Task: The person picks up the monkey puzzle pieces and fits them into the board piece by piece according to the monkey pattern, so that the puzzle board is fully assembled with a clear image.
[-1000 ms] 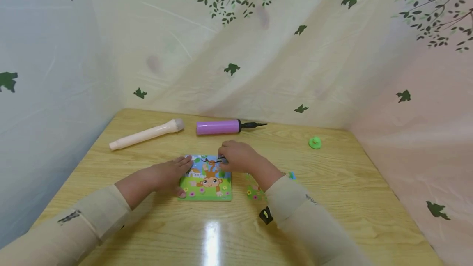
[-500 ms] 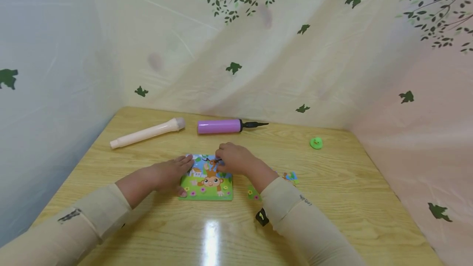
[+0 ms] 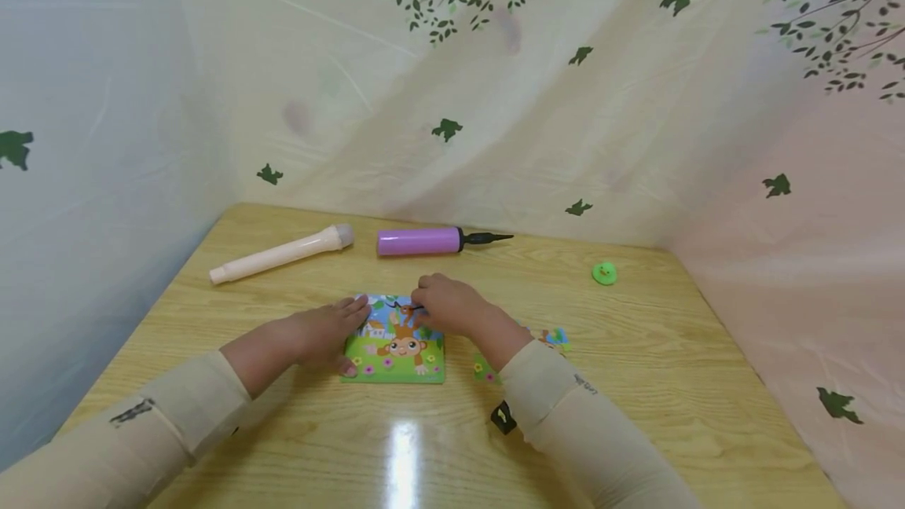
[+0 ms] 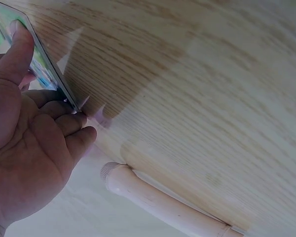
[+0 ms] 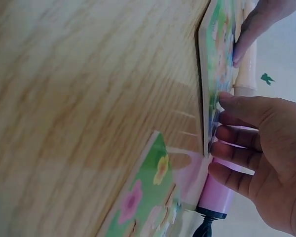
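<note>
A square jigsaw puzzle (image 3: 403, 360) with a monkey picture lies flat on the table in the head view. My left hand (image 3: 321, 336) rests along its left side, thumb at the near corner and fingers at the far one; the left wrist view shows the thumb (image 4: 20, 47) over the border. At the far right corner, fingertips of my right hand (image 3: 452, 305) touch the picture. In the right wrist view its thumb lies on the puzzle (image 5: 217, 59) and the slightly bent fingers (image 5: 237, 153) reach the edge. Any loose piece under these fingertips is hidden.
Other flowered puzzle parts (image 3: 486, 370) lie right of the puzzle, partly under my right forearm. Behind stand out a pale microphone-shaped tube (image 3: 283, 254) and a purple hand pump (image 3: 419, 242) with a black nozzle. A green toy duck (image 3: 604, 273) sits far right. Printed curtains enclose the table.
My right hand has shifted slightly left over the far right corner. A dark-marked piece seen tilted at its fingertips a second ago now looks flat in the picture. My left hand stays put.
</note>
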